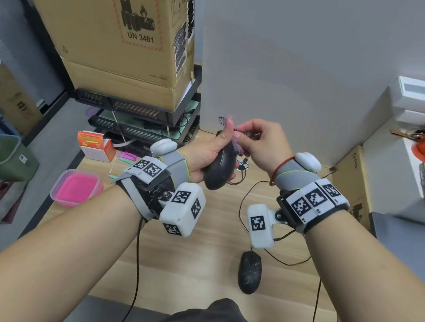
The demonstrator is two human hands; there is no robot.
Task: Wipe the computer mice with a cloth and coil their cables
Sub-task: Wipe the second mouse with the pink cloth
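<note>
The person is in the middle of cleaning one mouse. The left hand (pixel 204 153) holds a black computer mouse (pixel 219 169) up in the air over the middle of the wooden desk (pixel 183 262). Its grip is wrapped tight around the mouse, with the thumb along the left side. The right hand (pixel 260 143) pinches a small purple cloth (pixel 236 143) between its fingertips and presses it on the far end of that mouse. So the wiping of this mouse looks under way, not finished.

A second black mouse (pixel 250 272) lies flat on the desk, near the person and a bit to the right. It has pale specks on its top, so it looks like it still needs a wipe.

The cables are not coiled yet. A thin black cable (pixel 243 205) runs in loose loops over the desk on the right side, between the two mice. Another black cable (pixel 136 274) hangs down off the near edge of the desk on the left. One cannot tell for sure which cable goes to which mouse.

So what is left looks like a lot: finish this mouse, wipe the other one, and wind up both cables.

On the far left of the desk sit a pink tub (pixel 76 188) and a small orange and white box (pixel 95 145). They are well apart from the hands and not in the way.
</note>
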